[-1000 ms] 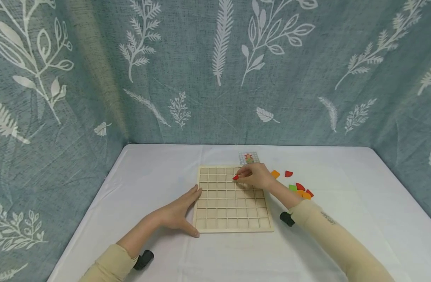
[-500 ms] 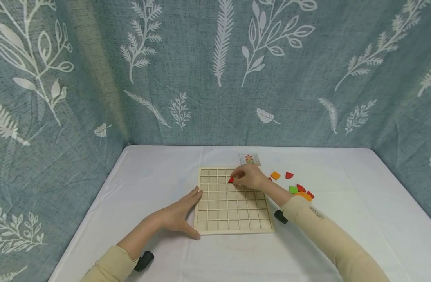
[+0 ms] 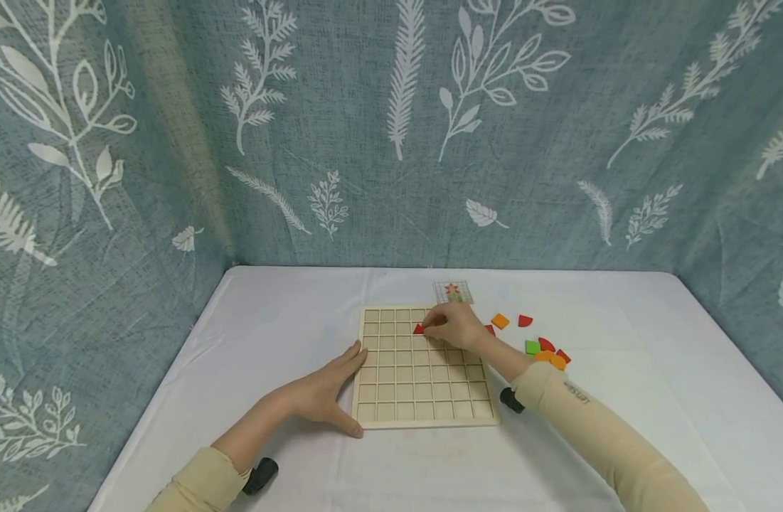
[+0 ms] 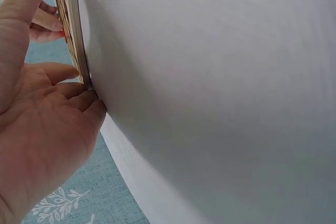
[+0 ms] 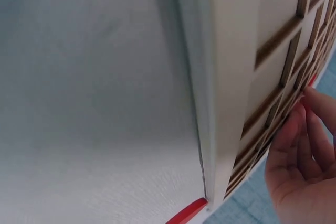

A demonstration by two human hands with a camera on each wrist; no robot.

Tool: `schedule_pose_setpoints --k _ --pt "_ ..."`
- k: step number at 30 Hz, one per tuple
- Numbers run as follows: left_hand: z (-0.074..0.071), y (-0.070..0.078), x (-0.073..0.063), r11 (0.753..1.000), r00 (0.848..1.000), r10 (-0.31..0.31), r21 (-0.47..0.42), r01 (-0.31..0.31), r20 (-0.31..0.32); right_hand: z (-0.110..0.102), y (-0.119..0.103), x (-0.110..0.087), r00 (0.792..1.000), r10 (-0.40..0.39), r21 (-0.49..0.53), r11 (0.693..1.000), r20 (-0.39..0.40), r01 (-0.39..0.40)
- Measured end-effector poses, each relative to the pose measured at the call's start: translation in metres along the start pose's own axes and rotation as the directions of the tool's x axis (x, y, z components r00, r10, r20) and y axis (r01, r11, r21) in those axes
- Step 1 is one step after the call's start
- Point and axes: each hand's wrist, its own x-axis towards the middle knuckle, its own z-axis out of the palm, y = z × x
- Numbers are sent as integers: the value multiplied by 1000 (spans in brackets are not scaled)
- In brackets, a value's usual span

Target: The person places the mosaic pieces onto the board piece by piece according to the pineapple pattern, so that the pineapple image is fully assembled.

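A pale wooden grid board lies on the white tablecloth. My left hand rests along its left edge, fingers extended and thumb spread toward the near corner; in the left wrist view the fingertips touch the board's side. Over the upper middle of the grid, my right hand pinches a small red triangular piece between thumb and fingers. The piece sits low at a grid cell, its right part hidden by the fingertips. In the right wrist view, a red bit shows at those fingertips.
Beyond the board lies a pattern card with a gridded picture. To the right are an orange square, a red quarter-round, and a cluster with a green piece and orange pieces. Another red piece lies by the board's right edge.
My right hand has shifted slightly left with the red triangular piece and come down to the grid. A red piece by the board's right edge has come into view. The left hand stays put.
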Motion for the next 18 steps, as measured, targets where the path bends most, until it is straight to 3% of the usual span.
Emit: schedule_pose_setpoints --k 9,18 --pt "0 -1 0 1000 1000 0 3 0 4 1 1 -3 999 -18 -17 1000 -38 17" --pt "1 -2 0 1000 1000 9 4 -9 5 -6 5 -12 998 -64 -7 998 12 64"
